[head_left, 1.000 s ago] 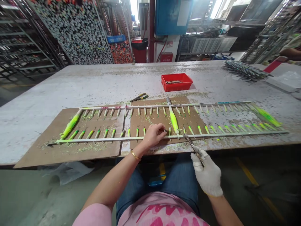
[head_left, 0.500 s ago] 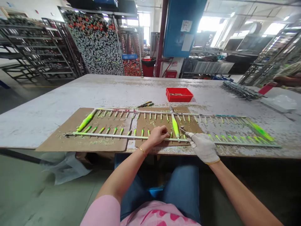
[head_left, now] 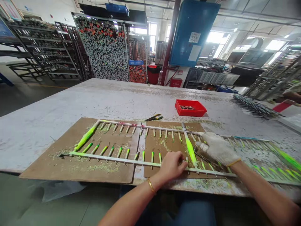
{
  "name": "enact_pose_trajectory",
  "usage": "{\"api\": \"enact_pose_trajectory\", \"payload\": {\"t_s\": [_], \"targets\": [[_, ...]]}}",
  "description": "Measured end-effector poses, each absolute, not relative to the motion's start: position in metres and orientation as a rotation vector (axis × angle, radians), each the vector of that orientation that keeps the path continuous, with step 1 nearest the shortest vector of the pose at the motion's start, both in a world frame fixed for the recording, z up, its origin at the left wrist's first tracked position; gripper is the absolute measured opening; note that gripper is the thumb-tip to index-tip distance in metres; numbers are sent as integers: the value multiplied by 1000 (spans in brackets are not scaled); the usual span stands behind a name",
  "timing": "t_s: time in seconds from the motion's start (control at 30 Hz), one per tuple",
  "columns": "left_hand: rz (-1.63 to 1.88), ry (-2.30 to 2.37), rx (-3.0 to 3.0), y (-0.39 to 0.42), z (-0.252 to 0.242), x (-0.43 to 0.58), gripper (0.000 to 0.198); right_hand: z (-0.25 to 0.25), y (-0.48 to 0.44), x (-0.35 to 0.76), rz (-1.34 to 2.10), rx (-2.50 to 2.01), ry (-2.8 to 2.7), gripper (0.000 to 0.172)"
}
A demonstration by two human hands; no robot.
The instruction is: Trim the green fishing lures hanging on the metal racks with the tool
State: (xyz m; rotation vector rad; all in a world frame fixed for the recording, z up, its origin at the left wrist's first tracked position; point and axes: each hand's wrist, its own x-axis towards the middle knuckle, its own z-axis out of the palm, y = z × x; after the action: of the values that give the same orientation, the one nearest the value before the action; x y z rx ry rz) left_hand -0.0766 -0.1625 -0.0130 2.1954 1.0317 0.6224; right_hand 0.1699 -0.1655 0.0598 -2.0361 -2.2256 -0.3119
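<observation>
A pale ladder-like frame [head_left: 113,158] lies along the near side of the table, with small yellow-green painted pieces on hooked wires along both rails. Thick neon-yellow bars [head_left: 191,150] cross between the rails. My left hand [head_left: 172,166], bare with a gold bracelet, rests at the near rail. Its fingers are curled in a pinch, and what lies between them is hidden. Just beyond a yellow crossbar, my right hand [head_left: 217,149] in a white glove is closed over the frame. A slim dark metal tool [head_left: 207,159] shows under it, its kind unclear.
Brown cardboard [head_left: 77,169] scattered with yellow-green flakes lies under the frame. Pliers [head_left: 154,117] and a red bin [head_left: 191,108] with small pieces lie beyond it. A pile of grey strips [head_left: 255,106] is at the right. Part of another person [head_left: 293,94] shows at the far right.
My right hand has moved up and away over the frame, right of the yellow crossbar. My left hand stays at the near rail. The view has shifted closer to the table.
</observation>
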Motion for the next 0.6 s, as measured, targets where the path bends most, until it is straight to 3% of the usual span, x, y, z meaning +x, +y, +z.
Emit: {"api": "enact_pose_trajectory", "payload": {"t_s": [0.2, 0.33, 0.6], "targets": [[551, 955, 2162, -163, -16, -82, 17, 66, -14, 79, -138, -2000, -2508, 49], [531, 967, 2136, -164, -22, -83, 18, 49, 66, 41, -43, -2038, -2563, 42], [520, 949, 2151, -165, -23, -81, 17, 33, 123, 22, 315, -2028, -2528, 36]]}}
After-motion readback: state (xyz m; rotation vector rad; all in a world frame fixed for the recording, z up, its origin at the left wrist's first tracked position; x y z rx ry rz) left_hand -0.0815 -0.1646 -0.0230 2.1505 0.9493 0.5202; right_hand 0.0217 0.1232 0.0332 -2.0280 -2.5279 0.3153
